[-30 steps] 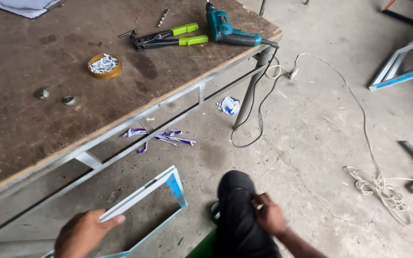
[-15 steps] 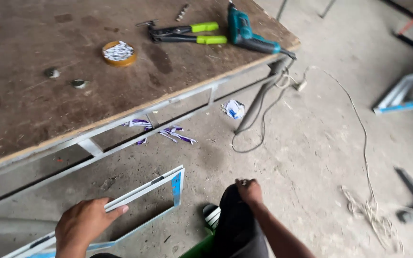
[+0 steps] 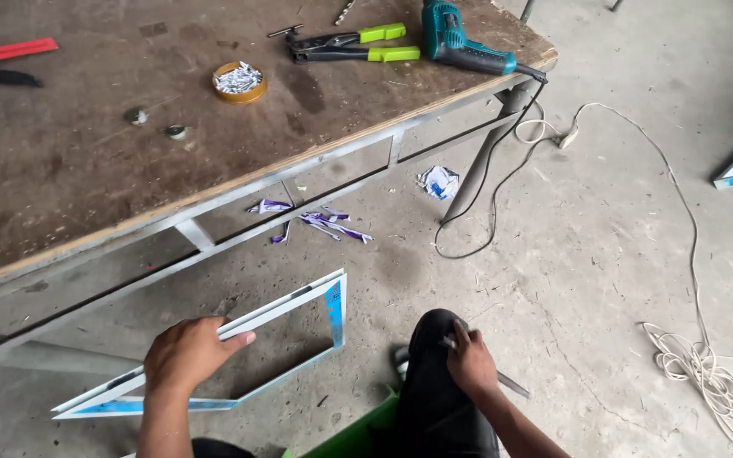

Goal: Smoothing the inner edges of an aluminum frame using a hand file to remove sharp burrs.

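Your left hand [image 3: 187, 356] rests on the frame [image 3: 239, 356] lying on the floor [image 3: 604, 254] before the surface [image 3: 86, 187]. On the surface, the riveter [image 3: 349, 47] lies left of the drill [image 3: 464, 42], with the tin of rivets [image 3: 240, 81] further left.

Crumpled blue-white wrapper [image 3: 439, 181] under workbench [image 3: 86, 178]

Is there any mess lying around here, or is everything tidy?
A bit messy. Torn purple and white scraps lie on the concrete floor under the workbench, with a crumpled wad by its leg. A white cord sits in a loose tangle on the floor. The left hand grips a metal frame.
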